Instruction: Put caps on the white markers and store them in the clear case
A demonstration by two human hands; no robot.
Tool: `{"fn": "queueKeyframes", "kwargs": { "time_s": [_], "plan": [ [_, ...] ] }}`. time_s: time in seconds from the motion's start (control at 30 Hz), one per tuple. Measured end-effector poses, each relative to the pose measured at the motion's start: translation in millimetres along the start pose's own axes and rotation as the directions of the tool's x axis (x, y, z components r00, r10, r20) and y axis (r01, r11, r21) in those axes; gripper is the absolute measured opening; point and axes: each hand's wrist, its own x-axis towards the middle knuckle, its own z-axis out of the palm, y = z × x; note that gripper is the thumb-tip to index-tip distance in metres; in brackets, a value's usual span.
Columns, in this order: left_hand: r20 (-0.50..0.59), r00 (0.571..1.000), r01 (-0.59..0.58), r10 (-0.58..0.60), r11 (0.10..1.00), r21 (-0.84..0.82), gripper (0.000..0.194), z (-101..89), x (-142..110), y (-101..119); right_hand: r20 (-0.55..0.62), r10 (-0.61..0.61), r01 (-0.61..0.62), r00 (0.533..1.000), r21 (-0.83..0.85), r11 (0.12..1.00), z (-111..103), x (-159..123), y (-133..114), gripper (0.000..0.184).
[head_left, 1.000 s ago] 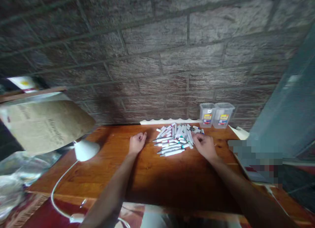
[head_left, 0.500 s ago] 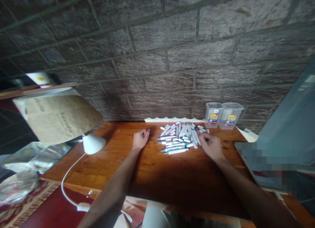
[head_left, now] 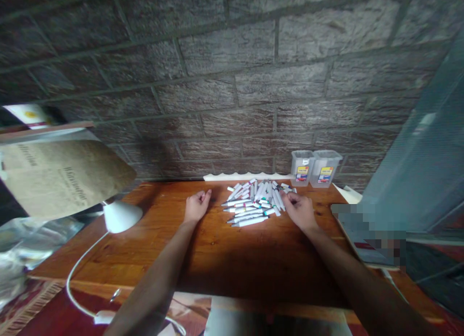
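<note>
Marker heap [head_left: 255, 204]: slim white cylinders, glossy grained wooden table [head_left: 261, 258]. Left hand [head_left: 197, 205] left of heap, curled closed; right hand [head_left: 298, 209] curled at heap's right edge, grip indeterminable.

A wall [head_left: 235, 89] of rough grey-brown blocks, divided by paler joints, fills the far side, brightest toward the upper right and dim at the left. Against it stands a reddish-brown wooden tabletop [head_left: 152, 254] with visible grain; its near middle lies in shadow. At the left, a table lamp [head_left: 123, 217] has a white conical base and a tan shade printed with lettering, its white cord running down past the near edge. A shelf [head_left: 78, 125] shows just behind the shade. Fringed red fabric [head_left: 47, 314] lies low at the near left. A blue-green, translucent-looking panel [head_left: 409, 142] slants along the right.
</note>
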Motion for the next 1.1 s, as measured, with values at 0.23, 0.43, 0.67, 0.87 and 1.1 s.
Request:
{"fn": "queueKeyframes", "kwargs": {
  "time_s": [0.23, 0.43, 0.67, 0.87, 1.1],
  "plan": [
    [-0.053, 0.999, -0.003, 0.003, 1.0, -0.011, 0.049, -4.3, -12, 8, -0.079, -0.039, 0.03, 0.996, -0.115, 0.993, -10, -9, -1, 0.051],
    [-0.025, 1.0, -0.011, 0.011, 1.0, 0.022, 0.049, -3.8, -12, 10, -0.079, -0.116, 0.105, 0.99, -0.137, 0.985, -9, -10, -2, 0.051],
    [0.05, 0.996, -0.076, 0.075, 0.997, 0.009, 0.049, 6.2, -4, 13, -0.024, -0.089, 0.086, 0.996, -0.111, 0.99, -11, -6, -1, 0.05],
    [0.073, 0.993, -0.091, 0.093, 0.995, -0.031, 0.049, 5.8, -4, 22, -0.03, -0.066, 0.062, 0.997, -0.115, 0.991, -4, -3, -3, 0.047],
    [0.053, 0.994, -0.093, 0.095, 0.994, -0.05, 0.048, 2.4, -11, 24, -0.043, -0.045, 0.039, 0.998, -0.118, 0.992, -5, -11, -4, 0.039]
  ]
}}
